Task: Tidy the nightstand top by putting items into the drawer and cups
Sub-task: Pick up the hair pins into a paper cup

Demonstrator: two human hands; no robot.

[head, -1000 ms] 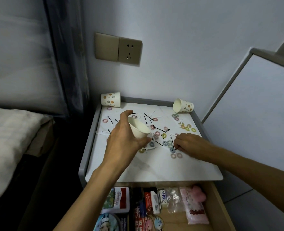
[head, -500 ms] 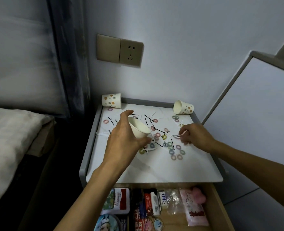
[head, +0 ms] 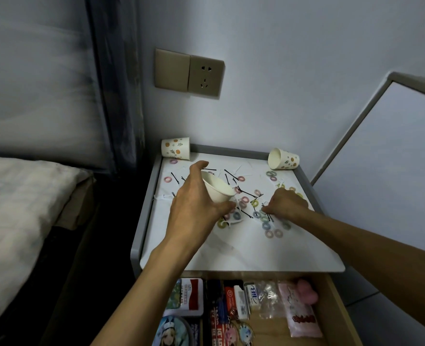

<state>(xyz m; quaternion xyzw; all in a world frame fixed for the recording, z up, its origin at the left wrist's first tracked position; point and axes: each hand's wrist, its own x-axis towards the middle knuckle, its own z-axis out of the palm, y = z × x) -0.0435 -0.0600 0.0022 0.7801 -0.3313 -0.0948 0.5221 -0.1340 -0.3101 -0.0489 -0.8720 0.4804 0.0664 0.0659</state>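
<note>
The surface (head: 244,248) had a low grey lip at the back and sides but none at the front, so a careless sweep could have sent small pieces into the open drawer (head: 341,318) below, which was already packed with boxes and packets. The paper cup (head: 217,187), gripped round its wall by the left hand (head: 194,208) and tilted with its mouth toward the right, hung just above the scatter. Tipped further, it might have spilled whatever lay inside, which could not be seen. The right hand (head: 287,203) lay knuckles up, fingertips curled down among the hair ties (head: 269,233) and bobby pins (head: 246,193); whether it had pinched anything could not be told. The pins were thin and crossed over one another, so a pinch would likely have slipped or dragged neighbours along.

A bed (head: 19,208) stood at the left and a white cabinet (head: 393,171) at the right. Two more cups lay on their sides at the back corners, the left cup (head: 175,149) and the right cup (head: 283,159), and would have needed righting. Only loose ties and pins lay between the right hand and the paper cup.
</note>
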